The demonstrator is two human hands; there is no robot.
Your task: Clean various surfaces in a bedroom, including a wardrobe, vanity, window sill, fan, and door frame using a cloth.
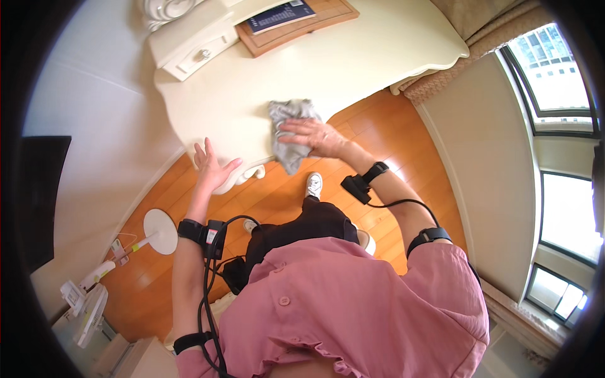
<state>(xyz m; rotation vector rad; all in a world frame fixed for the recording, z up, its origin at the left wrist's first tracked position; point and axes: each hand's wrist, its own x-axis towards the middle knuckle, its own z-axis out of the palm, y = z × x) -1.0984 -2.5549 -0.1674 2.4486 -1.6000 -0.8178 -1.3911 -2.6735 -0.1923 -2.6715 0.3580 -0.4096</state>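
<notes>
Hands (214, 171) apart (right (323, 137) seemingly palm-down)

Cloth (292, 111) grey, mottled light and dark. Desk (227, 104) plain cream. Board (331, 17) brown. Book (280, 16) dark blue, pale print. Floor (381, 129) glossy orange-brown. Shirt (353, 290) solid dusty pink. Trousers (302, 227) black. Shoe (314, 184) white. Arm straps (433, 235) black. Curtain (476, 16) beige.

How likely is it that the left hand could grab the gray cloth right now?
Probably yes: the left hand looks empty and nothing visible stands between it and the gray cloth, though the right hand covers part of that.
</notes>
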